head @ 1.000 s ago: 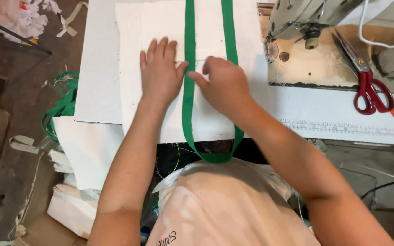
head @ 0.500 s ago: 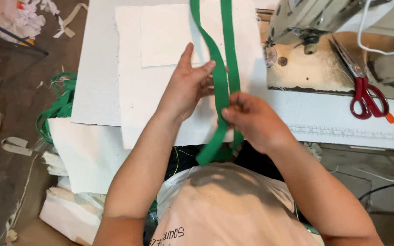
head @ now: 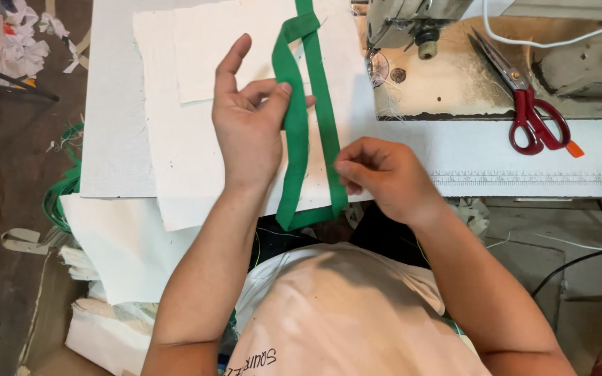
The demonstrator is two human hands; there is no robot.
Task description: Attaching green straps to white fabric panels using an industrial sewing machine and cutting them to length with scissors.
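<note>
Green strap lies looped on a sheet of white cloth at about 12 o'clock from the person's chest, its two runs heading up toward the top edge and its folded bend hanging just over the near edge of the table. The left hand pinches the left run between thumb and fingertips, with the forefinger raised and apart from the others. The right hand, at about 1 o'clock, is curled with its fingertips drawn together against the right run of the strap; whether it actually grips the strap cannot be told. A smaller piece of white cloth lies on top of the sheet, under the strap's upper part. At 2 o'clock a sewing machine stands on the table, with red-handled scissors lying just beside it, well apart from both hands. More green strap hangs off the table's edge at 9 o'clock.
</note>
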